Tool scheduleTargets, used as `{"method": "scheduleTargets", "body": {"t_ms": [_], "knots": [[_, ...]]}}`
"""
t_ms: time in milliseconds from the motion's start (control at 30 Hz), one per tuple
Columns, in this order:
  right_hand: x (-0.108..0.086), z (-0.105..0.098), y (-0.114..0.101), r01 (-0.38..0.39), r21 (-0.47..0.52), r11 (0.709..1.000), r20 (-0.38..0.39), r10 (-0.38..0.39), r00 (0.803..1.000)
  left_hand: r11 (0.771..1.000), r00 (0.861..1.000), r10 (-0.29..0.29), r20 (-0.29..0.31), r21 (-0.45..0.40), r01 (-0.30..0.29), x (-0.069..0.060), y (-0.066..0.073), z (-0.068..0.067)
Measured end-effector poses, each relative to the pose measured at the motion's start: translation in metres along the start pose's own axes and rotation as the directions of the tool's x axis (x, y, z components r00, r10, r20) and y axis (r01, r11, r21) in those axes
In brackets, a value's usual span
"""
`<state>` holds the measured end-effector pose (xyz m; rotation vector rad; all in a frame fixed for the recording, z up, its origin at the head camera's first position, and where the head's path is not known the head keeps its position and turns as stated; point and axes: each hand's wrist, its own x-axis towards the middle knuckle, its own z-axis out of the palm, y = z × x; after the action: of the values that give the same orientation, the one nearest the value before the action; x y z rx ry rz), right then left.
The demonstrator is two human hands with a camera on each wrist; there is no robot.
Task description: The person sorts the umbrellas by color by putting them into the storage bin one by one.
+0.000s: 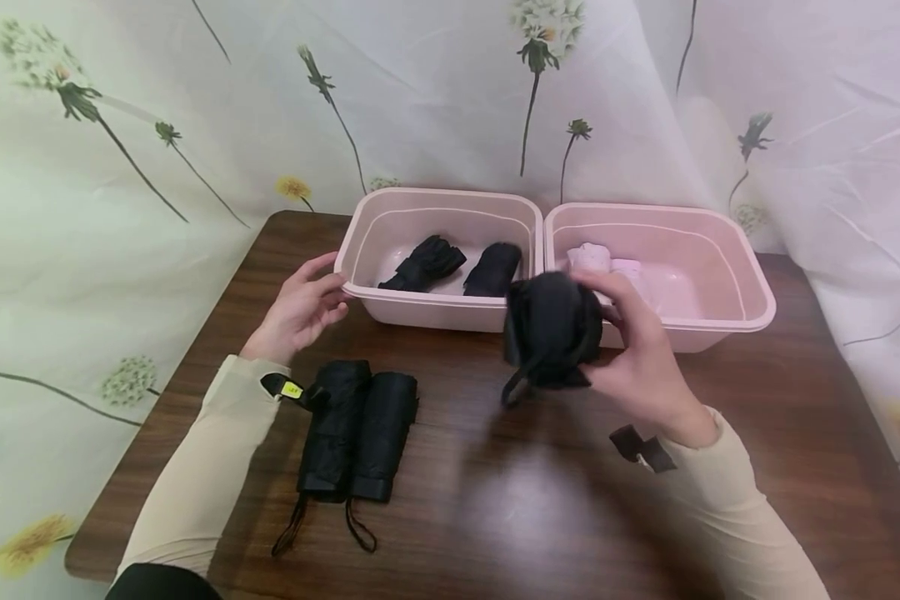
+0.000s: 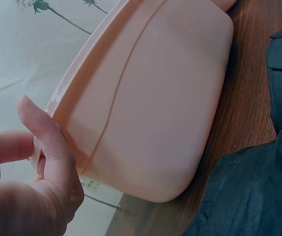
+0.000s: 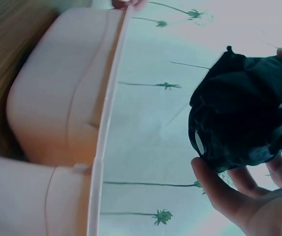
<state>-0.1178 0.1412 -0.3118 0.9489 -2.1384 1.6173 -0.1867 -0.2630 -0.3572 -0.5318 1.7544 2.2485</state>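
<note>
Beyond the left fingers [image 1: 332,285] and the right fingers [image 1: 624,293] hangs a creased white sheet [image 1: 435,108] printed with dandelions, its tint greenish to their left and pinkish to their right. A yellow bloom [image 1: 292,187] shows just past the left fingers; a pale seed head [image 1: 547,18] stands high, farther beyond the right. Below both spreads a dark brown wood-grain desk [image 1: 435,533] with rounded corners, a soft whitish glare [image 1: 510,517] lying nearer than the right fingers.

Here's your lane up the worktop [image 1: 450,475], between the left-side umbrellas [image 1: 333,433] and your right sleeve [image 1: 735,500], partly capped by the black bundle [image 1: 551,329] you're holding; pink bins [image 1: 442,313] block the far edge.
</note>
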Motion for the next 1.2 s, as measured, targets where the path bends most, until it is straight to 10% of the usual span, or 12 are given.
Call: {"method": "scheduleTargets", "body": {"t_ms": [300,533,633,967,1200], "knots": [[0.022,-0.005,-0.008,-0.174,0.261,0.950,-0.194,0.228,0.954,1.000,1.000,-0.002,-0.003,-0.007,0.002,-0.002,0.000,0.003],[0.037,-0.004,-0.006,-0.142,0.581,0.801,-0.187,0.302,0.935,1.000,1.000,0.000,-0.017,0.015,0.000,-0.004,-0.001,0.006],[0.042,-0.002,-0.002,-0.124,0.723,0.679,-0.171,0.351,0.921,1.000,1.000,0.003,-0.015,0.014,-0.003,-0.002,-0.002,0.006],[0.056,-0.004,0.007,-0.223,0.842,0.492,-0.004,0.418,0.908,0.995,0.999,0.010,0.034,-0.096,-0.007,-0.001,-0.004,0.004],[0.063,-0.003,0.012,-0.325,0.829,0.454,0.089,0.466,0.880,0.994,0.999,0.011,0.034,-0.110,-0.007,-0.001,-0.004,0.005]]}}
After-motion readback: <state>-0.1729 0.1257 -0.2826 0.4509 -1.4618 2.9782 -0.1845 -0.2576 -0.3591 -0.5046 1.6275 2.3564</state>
